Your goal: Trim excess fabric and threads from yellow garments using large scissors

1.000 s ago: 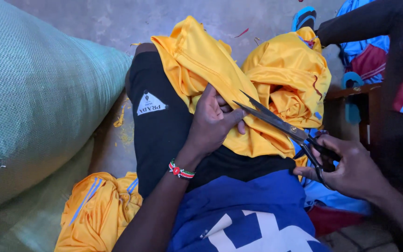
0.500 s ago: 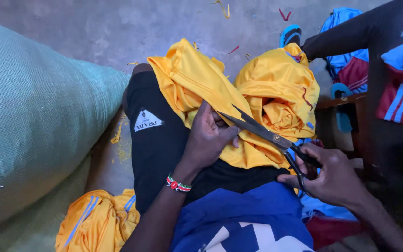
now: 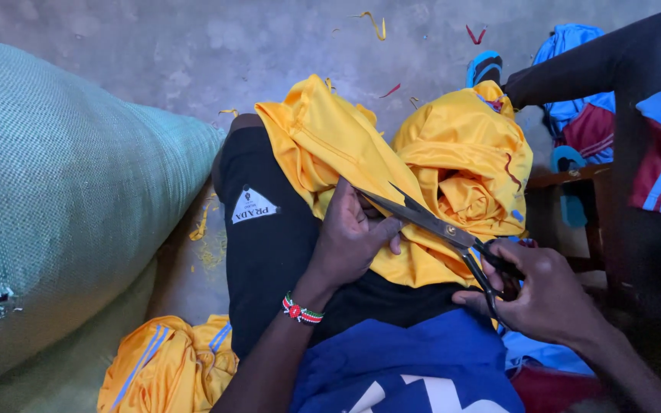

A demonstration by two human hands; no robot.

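Note:
A yellow garment (image 3: 453, 164) lies bunched over my lap, across my black-trousered leg (image 3: 269, 245). My left hand (image 3: 350, 241), with a beaded band on the wrist, pinches a fold of the yellow cloth near the scissor blades. My right hand (image 3: 548, 294) has its fingers through the black handles of a pair of large metal scissors (image 3: 430, 218). The blades are parted and point up-left into the fold by my left fingers.
A big green woven sack (image 3: 63, 199) fills the left side. Another yellow garment with blue stripes (image 3: 166, 367) lies at the bottom left. Another person's dark-sleeved arm (image 3: 598, 65) and blue and red clothes (image 3: 598, 122) sit at the upper right. Cloth scraps dot the concrete floor.
Hands and scissors hold nearly the same pose on the yellow cloth; the view has shifted slightly, so they sit a little lower and to the left.

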